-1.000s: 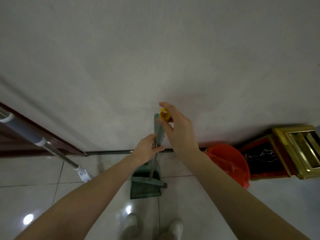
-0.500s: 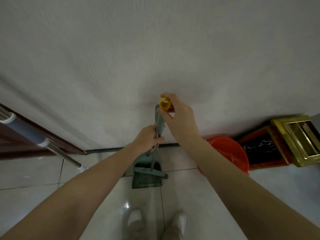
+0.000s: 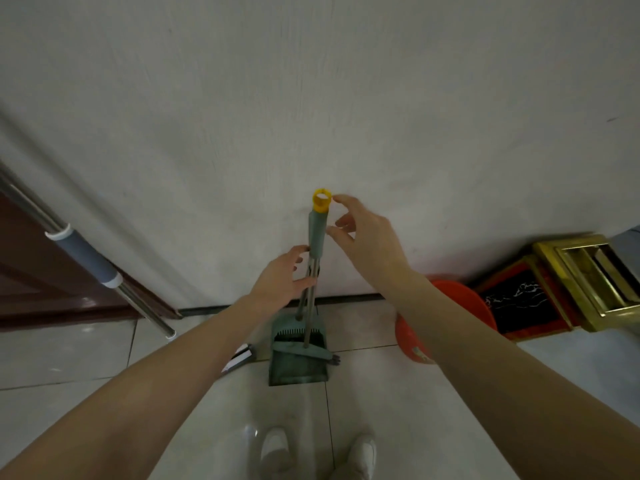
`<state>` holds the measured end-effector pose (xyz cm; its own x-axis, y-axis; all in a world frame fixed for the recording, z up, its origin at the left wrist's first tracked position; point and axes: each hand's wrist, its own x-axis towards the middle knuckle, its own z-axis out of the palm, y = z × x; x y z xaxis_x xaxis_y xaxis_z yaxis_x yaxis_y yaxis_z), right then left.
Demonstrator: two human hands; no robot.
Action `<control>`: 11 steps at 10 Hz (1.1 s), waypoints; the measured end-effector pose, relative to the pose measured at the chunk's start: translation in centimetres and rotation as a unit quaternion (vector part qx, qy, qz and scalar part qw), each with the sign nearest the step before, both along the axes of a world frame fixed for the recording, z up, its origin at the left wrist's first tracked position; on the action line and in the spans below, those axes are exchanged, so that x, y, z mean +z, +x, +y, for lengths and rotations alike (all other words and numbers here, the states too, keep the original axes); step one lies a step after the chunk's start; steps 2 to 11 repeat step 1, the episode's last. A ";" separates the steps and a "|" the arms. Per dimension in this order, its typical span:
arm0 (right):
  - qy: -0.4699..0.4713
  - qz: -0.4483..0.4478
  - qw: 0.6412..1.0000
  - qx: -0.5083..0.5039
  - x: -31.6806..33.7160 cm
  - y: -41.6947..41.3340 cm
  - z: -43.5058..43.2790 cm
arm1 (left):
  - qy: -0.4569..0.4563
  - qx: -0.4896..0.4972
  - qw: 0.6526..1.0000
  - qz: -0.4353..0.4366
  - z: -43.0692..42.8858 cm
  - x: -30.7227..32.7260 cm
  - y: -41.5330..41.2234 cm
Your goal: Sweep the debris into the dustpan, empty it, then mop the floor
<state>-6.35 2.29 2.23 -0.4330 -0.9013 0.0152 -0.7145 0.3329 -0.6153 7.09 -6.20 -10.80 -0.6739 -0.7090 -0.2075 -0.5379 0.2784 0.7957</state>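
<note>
A green broom [image 3: 318, 233] with a yellow cap [image 3: 322, 200] stands upright against the white wall, clipped together with a green dustpan [image 3: 298, 370] that rests on the tiled floor. My left hand [image 3: 282, 277] is at the metal shafts just below the green grip, thumb touching them, fingers relaxed. My right hand [image 3: 363, 237] hovers just right of the grip with its fingers spread, holding nothing. A mop [image 3: 86, 256] with a grey-blue grip leans against the wall at the left, its white head [image 3: 239, 358] partly hidden behind my left forearm.
An orange bucket [image 3: 457, 296] sits by the wall to the right, partly behind my right arm. Beyond it stands a gold and red bin [image 3: 588, 275]. A dark brown door [image 3: 20, 271] is at the left. My white shoes [image 3: 277, 448] stand on the tiles.
My right hand has let go of the yellow cap and opened to the right of the handle. My left hand has loosened its grip on the shaft. The broom and dustpan stay against the wall.
</note>
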 end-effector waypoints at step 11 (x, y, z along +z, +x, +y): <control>-0.017 0.010 1.000 0.008 0.8 0.7 1.5 | -0.001 0.024 0.999 0.020 0.7 1.4 1.3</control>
